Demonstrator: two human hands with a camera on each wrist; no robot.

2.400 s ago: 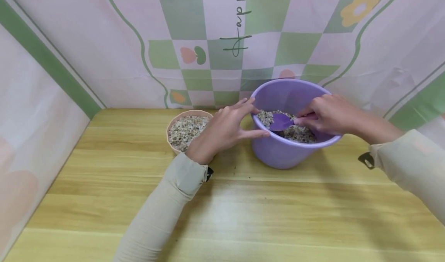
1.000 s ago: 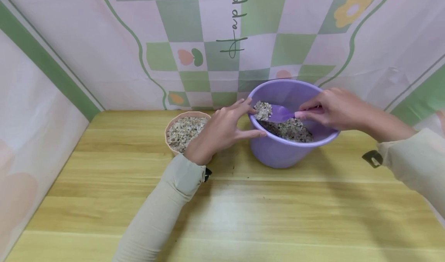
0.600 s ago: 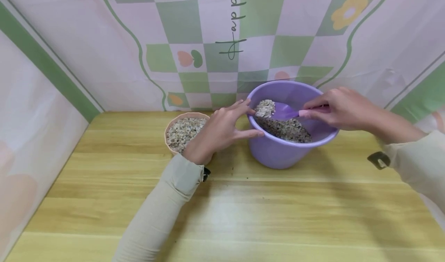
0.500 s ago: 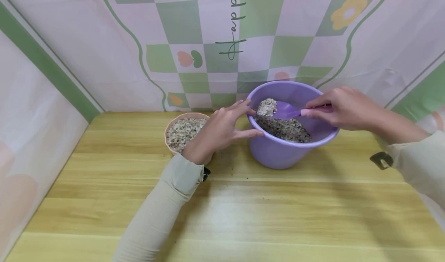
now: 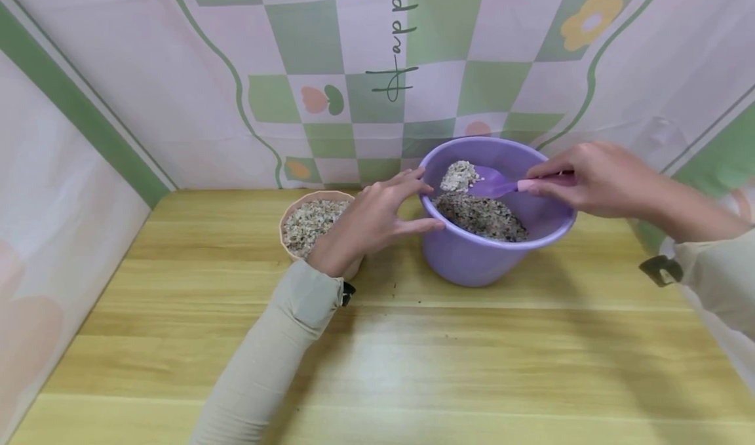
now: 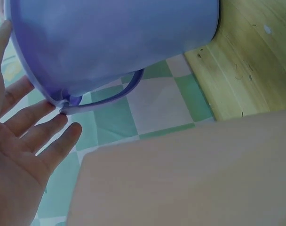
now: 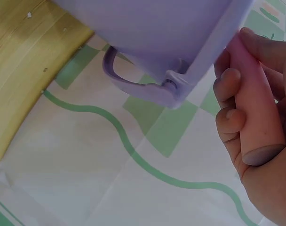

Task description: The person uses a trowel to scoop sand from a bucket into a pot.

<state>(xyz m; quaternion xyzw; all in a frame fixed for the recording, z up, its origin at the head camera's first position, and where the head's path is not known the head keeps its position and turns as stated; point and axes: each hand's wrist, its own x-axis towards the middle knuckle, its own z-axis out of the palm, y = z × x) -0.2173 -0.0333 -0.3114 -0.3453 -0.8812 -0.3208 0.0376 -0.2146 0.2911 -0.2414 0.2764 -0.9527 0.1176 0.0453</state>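
Note:
A purple bucket stands on the table, part-filled with mixed gravel. My right hand grips the pink handle of a small purple trowel. Its blade is held inside the bucket's mouth, above the gravel, with a heap of pale gravel on its tip. My left hand rests its extended fingers on the bucket's left rim, the thumb spread apart toward the front. Under the left forearm side, a peach pot full of gravel is partly hidden.
The bucket's bail hangs down at its side. A few stray grains lie on the wooden table. A checked cloth forms the wall close behind the bucket and pot.
My right hand has lifted the trowel out of the gravel, bringing up a heap on its blade, then drawn it slightly right and up. The left hand stays at the rim.

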